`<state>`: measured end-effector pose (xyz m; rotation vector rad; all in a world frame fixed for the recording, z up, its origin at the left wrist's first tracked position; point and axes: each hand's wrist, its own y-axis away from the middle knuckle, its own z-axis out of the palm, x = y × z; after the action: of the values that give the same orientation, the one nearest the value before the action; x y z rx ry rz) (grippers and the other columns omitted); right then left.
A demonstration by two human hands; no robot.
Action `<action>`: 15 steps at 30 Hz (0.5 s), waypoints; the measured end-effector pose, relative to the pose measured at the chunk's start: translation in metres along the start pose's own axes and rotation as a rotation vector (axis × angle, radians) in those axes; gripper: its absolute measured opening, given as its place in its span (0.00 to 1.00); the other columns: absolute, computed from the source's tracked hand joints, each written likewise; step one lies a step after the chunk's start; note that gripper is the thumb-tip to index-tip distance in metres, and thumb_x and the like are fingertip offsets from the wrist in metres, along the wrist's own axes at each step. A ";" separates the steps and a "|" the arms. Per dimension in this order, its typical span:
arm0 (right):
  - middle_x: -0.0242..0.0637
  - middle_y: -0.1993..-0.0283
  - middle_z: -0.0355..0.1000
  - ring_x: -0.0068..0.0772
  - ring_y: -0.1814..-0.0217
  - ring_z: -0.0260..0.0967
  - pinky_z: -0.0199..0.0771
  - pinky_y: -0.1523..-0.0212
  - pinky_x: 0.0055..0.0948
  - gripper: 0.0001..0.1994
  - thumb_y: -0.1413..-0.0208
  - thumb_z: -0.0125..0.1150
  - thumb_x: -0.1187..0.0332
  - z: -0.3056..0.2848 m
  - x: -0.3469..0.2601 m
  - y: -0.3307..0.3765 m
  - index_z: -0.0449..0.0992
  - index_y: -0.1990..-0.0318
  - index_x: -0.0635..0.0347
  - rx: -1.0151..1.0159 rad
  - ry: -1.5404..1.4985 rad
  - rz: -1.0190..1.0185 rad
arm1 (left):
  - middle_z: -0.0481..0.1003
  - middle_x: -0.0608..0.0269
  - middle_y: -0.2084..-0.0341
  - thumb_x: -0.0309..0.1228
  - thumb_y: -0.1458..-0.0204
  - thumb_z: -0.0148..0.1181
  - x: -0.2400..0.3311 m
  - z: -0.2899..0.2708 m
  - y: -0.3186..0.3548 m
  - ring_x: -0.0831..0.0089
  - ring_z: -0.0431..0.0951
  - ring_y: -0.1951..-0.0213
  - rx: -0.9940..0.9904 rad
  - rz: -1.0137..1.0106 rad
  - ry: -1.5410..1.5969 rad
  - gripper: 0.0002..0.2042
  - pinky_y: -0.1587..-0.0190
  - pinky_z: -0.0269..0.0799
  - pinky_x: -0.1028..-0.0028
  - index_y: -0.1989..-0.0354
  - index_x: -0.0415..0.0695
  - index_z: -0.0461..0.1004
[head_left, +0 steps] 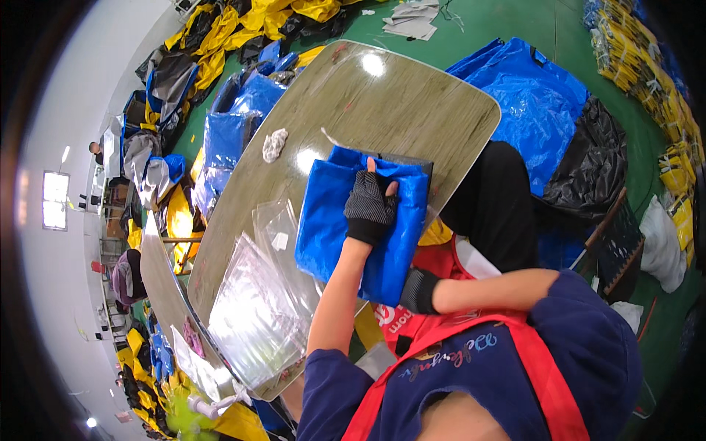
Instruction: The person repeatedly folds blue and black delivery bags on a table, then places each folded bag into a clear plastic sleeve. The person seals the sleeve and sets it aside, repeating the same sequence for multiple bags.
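Beside clear plastic sleeves (257, 309), left hand (370, 208) presses the blue bag (331, 220) flat, open; right hand (419, 290) grips its edge.

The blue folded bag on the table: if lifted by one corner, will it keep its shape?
Probably not. The blue folded bag shows soft creases under the left hand, so it likely flops open. Its glossy surface suggests it slides easily on the table.

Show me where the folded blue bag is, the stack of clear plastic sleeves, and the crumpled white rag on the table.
folded blue bag (327, 220): head view, on its left half, clear of the gloved hand.
stack of clear plastic sleeves (254, 316): head view, middle of the top sleeve.
crumpled white rag (274, 144): head view, centre of the wad.
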<state>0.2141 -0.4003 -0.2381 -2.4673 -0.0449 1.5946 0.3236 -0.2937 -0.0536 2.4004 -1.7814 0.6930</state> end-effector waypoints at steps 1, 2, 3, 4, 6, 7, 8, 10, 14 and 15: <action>0.40 0.33 0.56 0.43 0.32 0.53 0.49 0.32 0.40 0.27 0.38 0.34 0.48 -0.058 -0.067 0.023 0.55 0.35 0.47 -0.162 -0.017 -0.035 | 0.71 0.44 0.55 0.41 0.46 0.54 -0.002 -0.004 -0.002 0.50 0.73 0.58 -0.078 -0.011 -0.071 0.29 0.52 0.68 0.62 0.39 0.37 0.59; 0.41 0.33 0.56 0.44 0.32 0.52 0.48 0.32 0.41 0.29 0.40 0.37 0.46 -0.123 -0.132 0.021 0.55 0.35 0.48 -0.184 0.002 -0.101 | 0.70 0.45 0.55 0.41 0.47 0.55 0.009 -0.014 -0.010 0.50 0.72 0.55 -0.166 0.000 -0.141 0.29 0.50 0.66 0.61 0.40 0.37 0.61; 0.42 0.33 0.56 0.46 0.31 0.51 0.47 0.31 0.42 0.31 0.42 0.41 0.45 -0.166 -0.160 0.009 0.56 0.35 0.49 -0.070 0.073 -0.149 | 0.70 0.45 0.54 0.41 0.48 0.56 0.017 -0.017 -0.018 0.50 0.72 0.53 -0.261 0.031 -0.215 0.29 0.47 0.65 0.60 0.40 0.38 0.62; 0.43 0.33 0.56 0.47 0.31 0.50 0.46 0.31 0.43 0.33 0.44 0.45 0.44 -0.194 -0.172 -0.010 0.56 0.35 0.50 0.072 0.180 -0.194 | 0.70 0.47 0.53 0.42 0.49 0.56 0.003 -0.018 -0.017 0.51 0.70 0.51 -0.220 0.192 -0.248 0.28 0.44 0.61 0.58 0.42 0.39 0.64; 0.45 0.33 0.55 0.51 0.30 0.48 0.44 0.31 0.46 0.37 0.48 0.52 0.41 -0.235 -0.158 -0.043 0.57 0.35 0.52 0.326 0.494 -0.098 | 0.70 0.50 0.53 0.42 0.51 0.57 -0.029 -0.029 -0.019 0.52 0.67 0.46 -0.129 0.538 -0.309 0.26 0.39 0.54 0.55 0.45 0.41 0.68; 0.45 0.33 0.55 0.54 0.29 0.45 0.39 0.32 0.53 0.38 0.50 0.53 0.39 -0.237 -0.130 -0.043 0.60 0.36 0.51 0.367 0.630 0.001 | 0.69 0.52 0.50 0.43 0.51 0.57 -0.022 -0.054 -0.031 0.53 0.64 0.44 -0.309 0.588 -0.294 0.25 0.38 0.48 0.52 0.45 0.44 0.70; 0.44 0.33 0.55 0.57 0.28 0.42 0.35 0.33 0.61 0.39 0.53 0.54 0.36 -0.241 -0.101 -0.037 0.62 0.37 0.49 0.417 0.775 0.113 | 0.68 0.53 0.47 0.44 0.52 0.57 -0.015 -0.077 -0.048 0.54 0.62 0.41 -0.489 0.655 -0.274 0.25 0.36 0.43 0.48 0.46 0.47 0.71; 0.41 0.32 0.54 0.55 0.27 0.38 0.28 0.36 0.71 0.37 0.54 0.52 0.34 -0.243 -0.089 -0.029 0.65 0.39 0.42 0.343 0.788 0.164 | 0.58 0.51 0.38 0.49 0.49 0.52 -0.056 -0.075 -0.049 0.50 0.49 0.33 -0.409 0.706 -0.322 0.26 0.35 0.35 0.44 0.41 0.55 0.68; 0.41 0.35 0.58 0.54 0.28 0.43 0.31 0.36 0.71 0.35 0.52 0.50 0.34 -0.236 -0.087 -0.028 0.66 0.40 0.40 0.371 0.773 0.058 | 0.52 0.51 0.34 0.43 0.46 0.49 -0.103 -0.022 -0.023 0.49 0.42 0.31 -0.310 0.375 0.091 0.24 0.34 0.36 0.48 0.39 0.55 0.65; 0.41 0.35 0.59 0.53 0.29 0.44 0.32 0.36 0.71 0.34 0.52 0.50 0.34 -0.236 -0.084 -0.026 0.66 0.40 0.40 0.356 0.769 0.039 | 0.52 0.50 0.34 0.42 0.46 0.48 -0.111 -0.015 -0.022 0.48 0.42 0.31 -0.327 0.364 0.114 0.24 0.34 0.36 0.48 0.39 0.54 0.65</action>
<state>0.3948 -0.4225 -0.0641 -2.5983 0.3652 0.5080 0.3142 -0.1830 -0.0796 1.8184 -2.1131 0.5026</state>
